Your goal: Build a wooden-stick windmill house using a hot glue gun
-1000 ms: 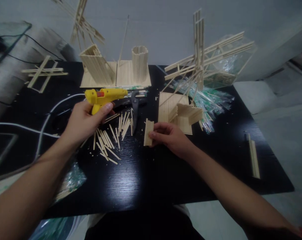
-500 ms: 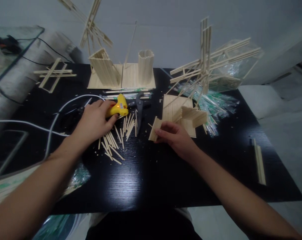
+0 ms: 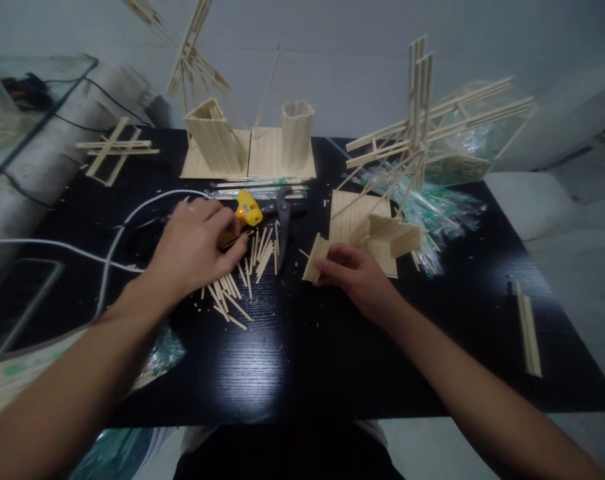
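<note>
My left hand (image 3: 192, 243) is over the handle of a yellow glue gun (image 3: 249, 208), its thumb and bent forefinger slightly apart. Part of the gun is hidden under the fingers. The fingertips are close to a pile of short cut wooden sticks (image 3: 265, 257). My right hand (image 3: 355, 270) pinches a small panel of wooden sticks (image 3: 314, 259) joined side by side, one thin stick poking out to its left. Behind that hand, a stick base (image 3: 347, 210) bears a low angled wall of sticks (image 3: 395, 233). Between the hands lies a dark cutter (image 3: 284, 227).
At the back stand a tapered stick tower (image 3: 217, 140) and a round one (image 3: 297, 137). Windmill-like stick blades (image 3: 417, 133) rise at right above plastic wrappers (image 3: 432, 213). A white cable (image 3: 109, 257) loops at left. Loose sticks (image 3: 529, 333) lie far right.
My left hand has shifted right over the glue gun, its fingers now nearer the cut sticks. The right hand keeps the stick panel in place. The view has shifted slightly.
</note>
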A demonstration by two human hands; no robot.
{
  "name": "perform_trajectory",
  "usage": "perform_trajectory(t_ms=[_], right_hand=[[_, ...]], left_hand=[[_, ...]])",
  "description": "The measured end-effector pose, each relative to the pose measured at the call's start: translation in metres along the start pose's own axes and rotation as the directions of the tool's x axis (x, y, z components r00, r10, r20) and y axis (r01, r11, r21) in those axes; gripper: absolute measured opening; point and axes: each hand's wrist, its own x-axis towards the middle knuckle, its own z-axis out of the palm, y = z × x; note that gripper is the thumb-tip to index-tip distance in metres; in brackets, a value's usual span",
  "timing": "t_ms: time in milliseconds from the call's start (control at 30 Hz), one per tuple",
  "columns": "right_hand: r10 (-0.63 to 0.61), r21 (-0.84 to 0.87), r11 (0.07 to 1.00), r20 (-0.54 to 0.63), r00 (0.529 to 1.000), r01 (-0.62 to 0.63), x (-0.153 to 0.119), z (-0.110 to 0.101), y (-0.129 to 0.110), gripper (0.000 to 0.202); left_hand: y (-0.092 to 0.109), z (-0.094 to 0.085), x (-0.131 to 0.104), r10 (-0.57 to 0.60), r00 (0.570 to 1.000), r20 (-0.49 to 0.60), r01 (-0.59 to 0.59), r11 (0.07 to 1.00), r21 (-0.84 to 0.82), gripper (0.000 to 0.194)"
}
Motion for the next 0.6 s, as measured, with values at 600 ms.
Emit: perform_trajectory(t_ms=[600], right_hand=[[-0.020,-0.011,1.000,-0.006,1.000,0.020,0.002,-0.001,0.002,0.021]], left_hand=[[0.012,-0.011,-0.004,0.058,0.886,0.460,-0.022,0.996,-0.084,0.065]])
